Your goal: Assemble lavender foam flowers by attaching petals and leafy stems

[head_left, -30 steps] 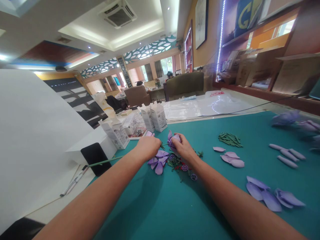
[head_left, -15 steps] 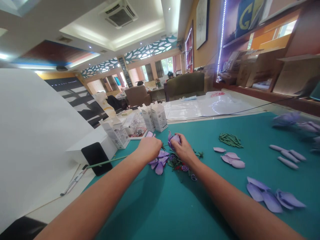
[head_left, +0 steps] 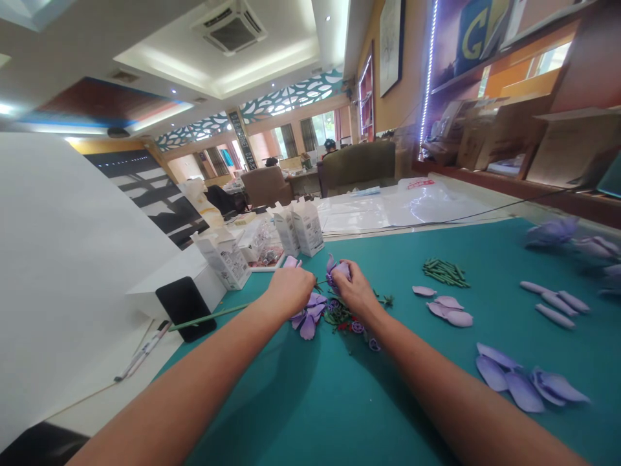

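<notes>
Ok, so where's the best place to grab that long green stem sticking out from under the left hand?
Probably the bare stretch of the green stem between the black phone and the left hand, pinching from above on the side away from that hand. It's thin and straight, so a fingertip pinch should suit it, and this stretch looks free of petals.

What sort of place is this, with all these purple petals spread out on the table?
It looks like a craft workshop: loose purple petals and green stem pieces are laid out on a teal mat, with white cartons close by.
</notes>
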{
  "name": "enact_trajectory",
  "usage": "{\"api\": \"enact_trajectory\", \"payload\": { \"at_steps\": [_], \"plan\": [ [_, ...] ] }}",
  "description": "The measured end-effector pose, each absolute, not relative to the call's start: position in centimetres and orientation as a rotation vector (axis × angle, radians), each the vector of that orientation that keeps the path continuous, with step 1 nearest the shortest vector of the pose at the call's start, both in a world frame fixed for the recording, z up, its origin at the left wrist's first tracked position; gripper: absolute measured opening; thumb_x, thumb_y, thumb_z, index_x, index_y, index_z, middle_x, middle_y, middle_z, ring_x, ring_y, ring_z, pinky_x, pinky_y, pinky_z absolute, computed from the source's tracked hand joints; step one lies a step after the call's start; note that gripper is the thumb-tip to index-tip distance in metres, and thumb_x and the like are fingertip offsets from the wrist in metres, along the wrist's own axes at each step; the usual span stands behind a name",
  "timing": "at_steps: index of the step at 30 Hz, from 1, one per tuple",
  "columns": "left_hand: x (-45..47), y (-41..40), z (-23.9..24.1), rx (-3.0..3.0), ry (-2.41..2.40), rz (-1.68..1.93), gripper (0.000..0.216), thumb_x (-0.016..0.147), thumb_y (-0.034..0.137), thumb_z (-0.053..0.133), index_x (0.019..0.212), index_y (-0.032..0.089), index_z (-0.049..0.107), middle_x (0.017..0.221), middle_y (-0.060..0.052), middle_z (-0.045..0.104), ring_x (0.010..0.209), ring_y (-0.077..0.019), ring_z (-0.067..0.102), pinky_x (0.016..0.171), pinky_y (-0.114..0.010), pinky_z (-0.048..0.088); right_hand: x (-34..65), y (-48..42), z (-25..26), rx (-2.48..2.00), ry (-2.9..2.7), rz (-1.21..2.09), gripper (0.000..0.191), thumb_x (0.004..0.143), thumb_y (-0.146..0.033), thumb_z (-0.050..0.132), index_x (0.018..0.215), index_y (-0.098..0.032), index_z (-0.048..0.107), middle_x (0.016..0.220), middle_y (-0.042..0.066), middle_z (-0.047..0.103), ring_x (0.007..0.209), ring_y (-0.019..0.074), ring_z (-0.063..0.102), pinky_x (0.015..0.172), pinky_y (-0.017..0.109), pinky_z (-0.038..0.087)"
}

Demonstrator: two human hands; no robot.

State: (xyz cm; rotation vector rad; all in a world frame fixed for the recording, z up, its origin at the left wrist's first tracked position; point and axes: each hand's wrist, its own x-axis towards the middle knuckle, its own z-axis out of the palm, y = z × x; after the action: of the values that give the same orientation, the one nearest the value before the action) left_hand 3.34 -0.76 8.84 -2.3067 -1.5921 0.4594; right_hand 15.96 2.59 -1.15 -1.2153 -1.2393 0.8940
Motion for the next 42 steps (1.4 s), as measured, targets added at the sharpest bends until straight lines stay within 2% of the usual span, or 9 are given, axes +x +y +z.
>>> {"api": "enact_trajectory", "payload": {
  "at_steps": [20, 25, 31, 37, 40, 42],
  "plan": [
    [2.9, -0.5, 7.8, -2.334, -1.573, 0.396, 0.026, 0.080, 0.007, 0.048, 0.091, 0.016, 0.069, 0.082, -0.014, 0.070, 0.088, -0.0245, 0.065, 0.075, -0.033, 0.050, 16.0, 2.9, -1.6, -1.228, -1.262, 0.842, 0.055, 0.073, -0.044, 0.050, 0.119, -0.014, 0.055, 0.094, 0.009, 0.064, 0.083, 0.0225, 0.056, 0.079, 0.034, 0.043],
    [2.7, -0.3, 7.4, -2.336, -1.599, 0.356, 0.027, 0.082, 0.008, 0.046, 0.093, 0.016, 0.069, 0.081, -0.015, 0.070, 0.090, -0.0250, 0.064, 0.074, -0.033, 0.050, 16.1, 2.9, -1.5, -1.238, -1.285, 0.829, 0.059, 0.073, -0.044, 0.047, 0.121, -0.011, 0.053, 0.097, 0.011, 0.064, 0.083, 0.0235, 0.056, 0.080, 0.036, 0.043],
    [2.5, -0.2, 6.7, -2.336, -1.661, 0.271, 0.023, 0.087, 0.017, 0.045, 0.090, 0.017, 0.068, 0.083, -0.015, 0.070, 0.090, -0.0258, 0.065, 0.073, -0.034, 0.050, 16.6, 2.9, -0.7, -1.225, -1.316, 0.825, 0.065, 0.073, -0.045, 0.050, 0.127, -0.009, 0.050, 0.111, 0.016, 0.062, 0.095, 0.0262, 0.057, 0.088, 0.039, 0.042],
    [1.9, -0.3, 6.9, -2.347, -1.754, 0.097, 0.031, 0.091, 0.029, 0.038, 0.091, 0.020, 0.067, 0.086, -0.012, 0.070, 0.086, -0.0251, 0.065, 0.069, -0.033, 0.048, 17.7, 2.6, 1.2, -1.019, -1.470, 0.758, 0.077, 0.076, -0.052, 0.057, 0.139, -0.013, 0.038, 0.139, 0.018, 0.045, 0.125, 0.0297, 0.044, 0.104, 0.044, 0.031],
    [1.3, -0.1, 8.2, -2.371, -1.813, -0.024, 0.033, 0.091, 0.031, 0.037, 0.086, 0.020, 0.067, 0.084, -0.008, 0.070, 0.081, -0.0212, 0.065, 0.066, -0.028, 0.045, 18.5, 2.5, 2.3, -0.973, -1.467, 0.713, 0.076, 0.078, -0.056, 0.055, 0.141, -0.017, 0.037, 0.143, 0.018, 0.040, 0.126, 0.0320, 0.044, 0.103, 0.048, 0.033],
    [0.9, 0.1, 9.7, -2.398, -1.836, -0.114, 0.033, 0.091, 0.030, 0.037, 0.081, 0.020, 0.067, 0.083, -0.005, 0.071, 0.078, -0.0176, 0.065, 0.065, -0.025, 0.043, 18.9, 2.4, 2.9, -0.971, -1.391, 0.671, 0.071, 0.080, -0.057, 0.052, 0.137, -0.017, 0.040, 0.140, 0.018, 0.044, 0.120, 0.0318, 0.049, 0.098, 0.048, 0.038]
  ]
}}
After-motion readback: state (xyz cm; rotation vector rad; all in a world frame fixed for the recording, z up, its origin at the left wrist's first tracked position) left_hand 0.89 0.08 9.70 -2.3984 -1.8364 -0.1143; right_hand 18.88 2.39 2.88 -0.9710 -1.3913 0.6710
